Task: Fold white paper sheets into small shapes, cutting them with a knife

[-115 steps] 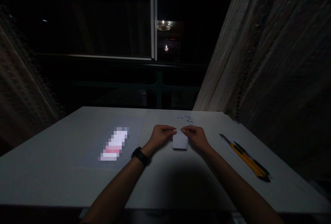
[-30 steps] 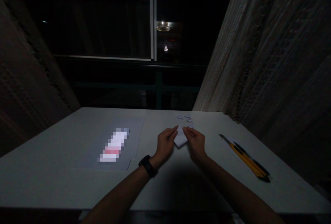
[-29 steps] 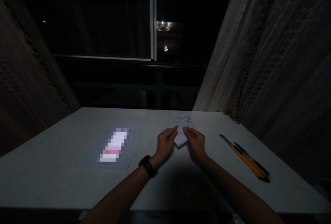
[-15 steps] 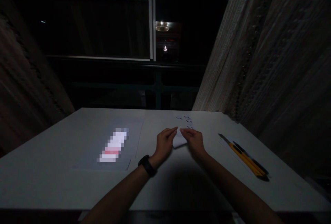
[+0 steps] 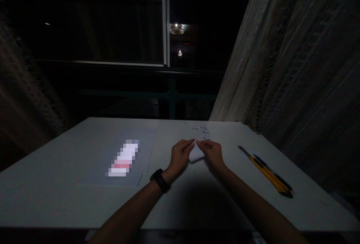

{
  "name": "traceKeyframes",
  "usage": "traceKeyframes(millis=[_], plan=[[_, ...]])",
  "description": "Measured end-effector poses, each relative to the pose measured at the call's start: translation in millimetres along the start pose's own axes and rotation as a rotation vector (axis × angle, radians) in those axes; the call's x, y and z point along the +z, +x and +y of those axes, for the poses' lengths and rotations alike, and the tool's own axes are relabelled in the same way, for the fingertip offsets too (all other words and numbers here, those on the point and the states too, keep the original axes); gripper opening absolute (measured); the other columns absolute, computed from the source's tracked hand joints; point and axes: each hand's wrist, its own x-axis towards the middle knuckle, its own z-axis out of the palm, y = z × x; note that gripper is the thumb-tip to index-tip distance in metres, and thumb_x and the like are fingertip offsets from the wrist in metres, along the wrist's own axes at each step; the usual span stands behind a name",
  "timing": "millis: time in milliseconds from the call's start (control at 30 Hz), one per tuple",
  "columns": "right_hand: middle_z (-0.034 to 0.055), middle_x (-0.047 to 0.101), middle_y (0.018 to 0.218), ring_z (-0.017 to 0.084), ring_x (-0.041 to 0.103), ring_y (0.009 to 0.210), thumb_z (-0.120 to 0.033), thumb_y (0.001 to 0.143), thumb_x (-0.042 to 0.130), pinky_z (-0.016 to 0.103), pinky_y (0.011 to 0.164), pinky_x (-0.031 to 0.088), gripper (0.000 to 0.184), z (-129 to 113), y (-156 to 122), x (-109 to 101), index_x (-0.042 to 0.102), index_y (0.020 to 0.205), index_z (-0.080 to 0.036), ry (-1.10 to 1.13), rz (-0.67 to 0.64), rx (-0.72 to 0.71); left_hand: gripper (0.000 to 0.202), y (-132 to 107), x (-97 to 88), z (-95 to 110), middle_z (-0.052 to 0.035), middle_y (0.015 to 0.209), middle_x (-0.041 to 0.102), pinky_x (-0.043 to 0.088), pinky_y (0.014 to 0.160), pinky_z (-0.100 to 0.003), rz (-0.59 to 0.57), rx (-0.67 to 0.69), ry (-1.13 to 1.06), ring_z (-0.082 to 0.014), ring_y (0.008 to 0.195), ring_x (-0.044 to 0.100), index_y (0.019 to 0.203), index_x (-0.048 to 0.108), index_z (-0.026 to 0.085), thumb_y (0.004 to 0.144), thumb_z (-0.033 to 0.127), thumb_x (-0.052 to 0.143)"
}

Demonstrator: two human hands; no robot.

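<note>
Between my hands is a small piece of white paper [image 5: 196,154], tilted above the table. My left hand [image 5: 180,157], with a dark watch [image 5: 160,181] at its wrist, pinches the paper's left upper edge. On the other side my right hand [image 5: 212,155] pinches it at the upper right, thumb and fingers together. Just beyond the hands lie several small paper pieces [image 5: 204,128] with dark marks on them. The marks are too small to read.
A yellow utility knife [image 5: 267,174] and a black pen [image 5: 271,170] rest on paper at the right of the white table [image 5: 50,187]. At left, a blurred-out bright screen [image 5: 123,157] sits on white sheets [image 5: 146,150]. Curtains [image 5: 242,67] hang beside the dark window [image 5: 98,30].
Both hands and the paper between them have shifted very slightly to the right. The hold on the paper looks the same.
</note>
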Motion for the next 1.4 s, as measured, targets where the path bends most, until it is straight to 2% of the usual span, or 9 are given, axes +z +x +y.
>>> traceKeyframes(millis=[500,767,1167,1400], plan=[[0.0007,0.059,0.054,0.014,0.049,0.054,-0.044,0.06,0.07,0.027,0.055,0.037,0.028,2.7,-0.8,-0.9,0.068,0.059,-0.016,0.047,-0.033,0.002,0.027,-0.3,0.0,2.2,-0.0062,0.086,0.066,0.046,0.074,-0.028,-0.003,0.015,0.013,-0.0166,0.081,0.059,0.097,0.069,0.019,0.083,0.034,0.052],[-0.0001,0.057,0.052,0.013,0.047,0.054,-0.041,0.059,0.071,0.027,0.056,0.036,0.027,-1.4,-3.5,1.4,0.068,0.058,-0.014,0.098,0.007,0.013,0.028,-1.2,1.1,-0.9,-0.0053,0.084,0.066,0.047,0.072,-0.027,0.024,0.08,0.088,-0.0154,0.078,0.06,0.103,0.066,0.019,0.084,0.033,0.051],[-0.0006,0.057,0.053,0.013,0.048,0.055,-0.042,0.057,0.073,0.027,0.058,0.036,0.028,0.6,-5.6,3.3,0.067,0.057,-0.014,0.148,0.019,0.05,0.026,-0.9,-2.1,0.7,-0.0044,0.079,0.065,0.047,0.069,-0.026,0.024,0.094,0.093,-0.0142,0.074,0.06,0.099,0.068,0.019,0.084,0.033,0.052],[-0.0017,0.053,0.051,0.012,0.045,0.052,-0.042,0.062,0.07,0.026,0.053,0.035,0.029,4.8,-5.2,2.1,0.065,0.057,-0.014,0.126,0.026,0.001,0.025,-1.2,-0.2,-2.6,-0.0044,0.079,0.066,0.048,0.067,-0.025,0.012,0.13,0.153,-0.0132,0.072,0.06,0.1,0.068,0.02,0.084,0.032,0.053]])
